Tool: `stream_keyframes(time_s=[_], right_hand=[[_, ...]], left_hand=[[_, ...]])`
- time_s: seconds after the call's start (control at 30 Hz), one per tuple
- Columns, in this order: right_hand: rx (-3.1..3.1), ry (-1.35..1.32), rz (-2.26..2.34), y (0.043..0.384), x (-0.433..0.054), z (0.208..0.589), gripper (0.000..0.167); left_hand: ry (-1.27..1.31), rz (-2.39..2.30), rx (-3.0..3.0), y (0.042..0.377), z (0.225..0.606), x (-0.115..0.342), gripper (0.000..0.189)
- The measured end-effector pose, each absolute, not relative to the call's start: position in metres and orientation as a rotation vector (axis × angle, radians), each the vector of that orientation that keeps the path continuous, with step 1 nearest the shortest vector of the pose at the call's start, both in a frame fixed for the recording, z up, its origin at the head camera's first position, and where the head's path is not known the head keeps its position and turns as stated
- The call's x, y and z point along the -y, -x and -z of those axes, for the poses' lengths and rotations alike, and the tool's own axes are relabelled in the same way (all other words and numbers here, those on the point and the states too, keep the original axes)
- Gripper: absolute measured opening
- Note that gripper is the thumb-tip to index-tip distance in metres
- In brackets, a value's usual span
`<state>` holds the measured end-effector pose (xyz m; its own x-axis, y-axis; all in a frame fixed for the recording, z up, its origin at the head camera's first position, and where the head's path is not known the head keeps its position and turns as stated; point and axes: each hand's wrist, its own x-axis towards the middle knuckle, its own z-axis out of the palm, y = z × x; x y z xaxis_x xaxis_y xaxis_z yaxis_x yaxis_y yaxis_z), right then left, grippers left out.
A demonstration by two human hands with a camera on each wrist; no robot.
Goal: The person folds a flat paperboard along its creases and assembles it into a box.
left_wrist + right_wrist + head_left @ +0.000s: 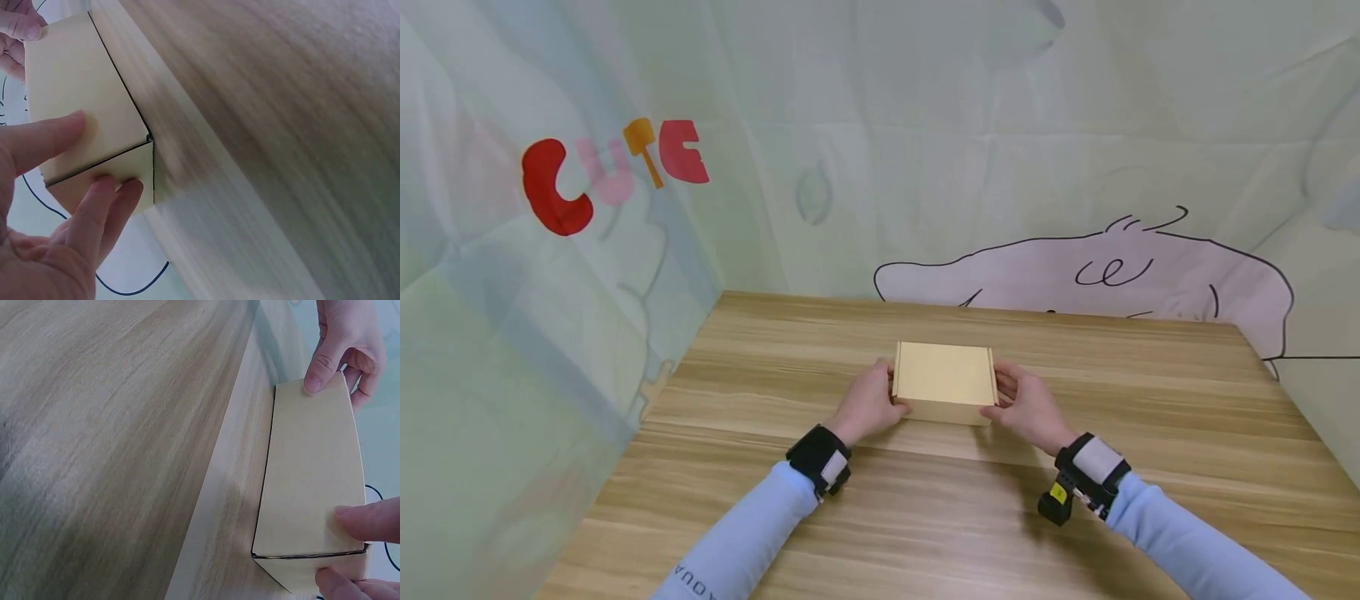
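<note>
A small closed cardboard box sits on the wooden table, its lid facing up in the head view. My left hand grips its left end, the thumb on the front face and the fingers on the side. On the opposite end my right hand holds the box the same way. The left wrist view shows the left thumb pressed on the box's front, with fingertips against the end panel. In the right wrist view the right thumb lies on the front of the box; some right fingers are cut off by the frame.
The wooden table runs up to a printed cloth backdrop at the back and left. Coloured letters and a cartoon drawing mark the cloth. Each wrist wears a strap, and a small black device hangs from the right one.
</note>
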<state>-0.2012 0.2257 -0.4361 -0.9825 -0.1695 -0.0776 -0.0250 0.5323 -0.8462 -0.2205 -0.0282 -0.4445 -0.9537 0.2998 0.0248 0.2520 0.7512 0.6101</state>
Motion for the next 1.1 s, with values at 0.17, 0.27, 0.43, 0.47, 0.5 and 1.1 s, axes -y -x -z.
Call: stream_keyframes(time_s=[0.17, 0.27, 0.43, 0.47, 0.5, 1.1], right_hand=[[-2.633, 0.154, 1.411, 0.2, -0.225, 0.436, 0.081], [-2.648, 0.158, 1.392, 0.2, -0.225, 0.437, 0.081], [-2.661, 0.162, 1.37, 0.201, -0.225, 0.437, 0.082], [-2.664, 0.162, 1.365, 0.201, -0.225, 0.437, 0.082], [-2.664, 0.159, 1.364, 0.202, -0.225, 0.437, 0.082], [-2.578, 0.155, 1.44, 0.203, -0.239, 0.431, 0.094]], left_hand=[[-0.449, -1.007, -2.844, 0.221, 0.444, 0.028, 0.057], [-0.446, -1.013, -2.834, 0.221, 0.444, 0.028, 0.058], [-0.448, -1.0, -2.845, 0.222, 0.444, 0.027, 0.06], [-0.449, -0.997, -2.849, 0.222, 0.444, 0.027, 0.06], [-0.447, -0.995, -2.851, 0.221, 0.444, 0.027, 0.06], [-0.407, -1.161, -2.735, 0.22, 0.437, 0.033, 0.083]])
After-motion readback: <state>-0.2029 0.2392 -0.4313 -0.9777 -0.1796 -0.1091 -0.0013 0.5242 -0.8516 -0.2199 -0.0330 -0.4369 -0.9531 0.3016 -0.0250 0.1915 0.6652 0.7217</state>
